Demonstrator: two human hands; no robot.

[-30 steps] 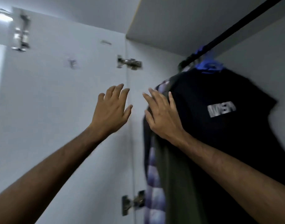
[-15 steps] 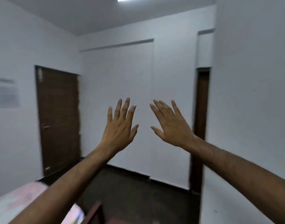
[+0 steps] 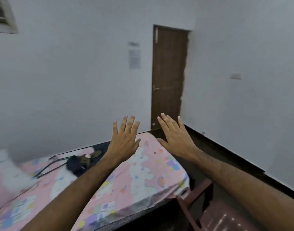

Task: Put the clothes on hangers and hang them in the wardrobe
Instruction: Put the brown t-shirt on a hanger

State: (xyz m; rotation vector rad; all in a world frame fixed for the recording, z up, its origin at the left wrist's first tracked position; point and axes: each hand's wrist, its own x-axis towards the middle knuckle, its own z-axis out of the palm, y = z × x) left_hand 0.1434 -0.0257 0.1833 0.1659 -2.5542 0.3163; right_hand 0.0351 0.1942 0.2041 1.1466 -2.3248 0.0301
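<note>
Our hands: our left hand (image 3: 124, 140) and right hand (image 3: 176, 137) are up, fingers spread, holding nothing.
Clothes: 1 dark bundle (image 3: 78, 164) lies on the bed (image 3: 143, 172), down and to the left.
Hanger: the hanger (image 3: 48, 167) lies just left of it, long side slanting.
Nearer hand: we think the left.

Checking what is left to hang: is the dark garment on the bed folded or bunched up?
Bunched up. The dark garment lies in a crumpled heap on the bed, beside a bare hanger, not on it.
</note>
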